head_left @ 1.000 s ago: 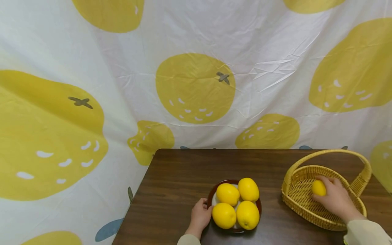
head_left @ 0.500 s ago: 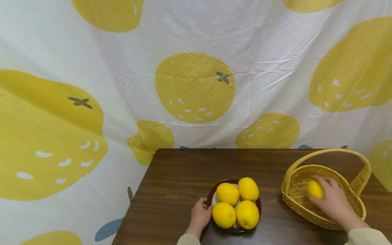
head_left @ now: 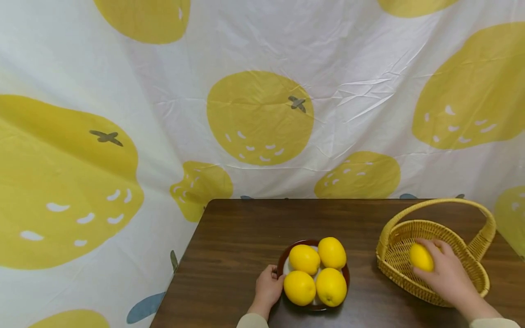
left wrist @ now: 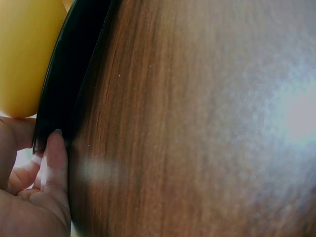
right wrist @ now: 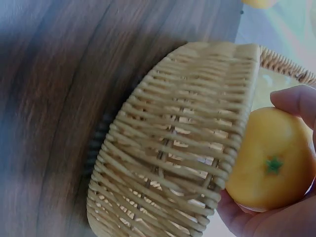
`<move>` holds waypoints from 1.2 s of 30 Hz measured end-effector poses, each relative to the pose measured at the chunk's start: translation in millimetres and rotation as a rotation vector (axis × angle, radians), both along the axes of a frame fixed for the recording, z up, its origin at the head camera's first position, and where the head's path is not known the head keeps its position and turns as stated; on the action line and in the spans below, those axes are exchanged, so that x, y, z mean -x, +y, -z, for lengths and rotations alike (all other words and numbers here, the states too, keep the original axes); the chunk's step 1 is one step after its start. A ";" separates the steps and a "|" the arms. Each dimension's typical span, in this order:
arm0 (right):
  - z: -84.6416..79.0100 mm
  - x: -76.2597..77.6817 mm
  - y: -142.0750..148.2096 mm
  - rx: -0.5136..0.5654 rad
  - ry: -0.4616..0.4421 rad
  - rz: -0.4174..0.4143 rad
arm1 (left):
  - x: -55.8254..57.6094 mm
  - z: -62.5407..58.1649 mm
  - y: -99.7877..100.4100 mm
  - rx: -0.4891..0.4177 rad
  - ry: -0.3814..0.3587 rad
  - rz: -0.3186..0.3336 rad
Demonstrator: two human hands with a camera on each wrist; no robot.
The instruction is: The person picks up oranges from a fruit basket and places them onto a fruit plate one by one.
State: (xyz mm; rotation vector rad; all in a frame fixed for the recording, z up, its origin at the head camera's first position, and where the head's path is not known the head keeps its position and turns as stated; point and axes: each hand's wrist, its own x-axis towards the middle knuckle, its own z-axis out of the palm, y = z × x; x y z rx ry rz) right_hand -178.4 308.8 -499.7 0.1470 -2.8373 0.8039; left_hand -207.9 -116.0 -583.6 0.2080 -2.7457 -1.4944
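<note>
My right hand [head_left: 446,272] grips a yellow lemon [head_left: 421,258] over the wicker basket [head_left: 388,266]. In the right wrist view the lemon's [right wrist: 274,160] small green stem mark faces the camera, close by the woven wall. With thumb and fingers, my left hand [head_left: 268,288] pinches the left rim of a round plate [head_left: 316,308], dark red-brown outside and pale inside. Several lemons sit on that plate, among them a front-left lemon [head_left: 300,288] and a back-right lemon [head_left: 331,253]. The left wrist view shows a finger [left wrist: 57,158] against the plate's dark outer wall [left wrist: 69,79].
Both the plate and the basket stand on a dark wooden table [head_left: 242,232]. An arched handle [head_left: 447,201] rises over the basket. Behind the table hangs a white cloth [head_left: 262,45] printed with large yellow fruit.
My right hand has moved slightly left and toward me with the lemon, still over the basket. The left hand and the plate have stayed in place.
</note>
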 end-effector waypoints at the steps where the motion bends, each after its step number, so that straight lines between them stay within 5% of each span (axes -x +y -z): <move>1: 0.0 -1.2 -2.1 0.005 0.005 -0.003 | -0.1 0.1 -0.4 -0.001 -0.004 0.002; 13: 3.6 -9.0 -19.4 -0.014 0.124 -0.027 | -0.6 -2.5 3.3 0.004 -0.008 -0.009; 36: -6.9 -13.4 -59.0 0.037 0.136 -0.130 | 0.7 0.3 2.4 0.017 -0.016 -0.016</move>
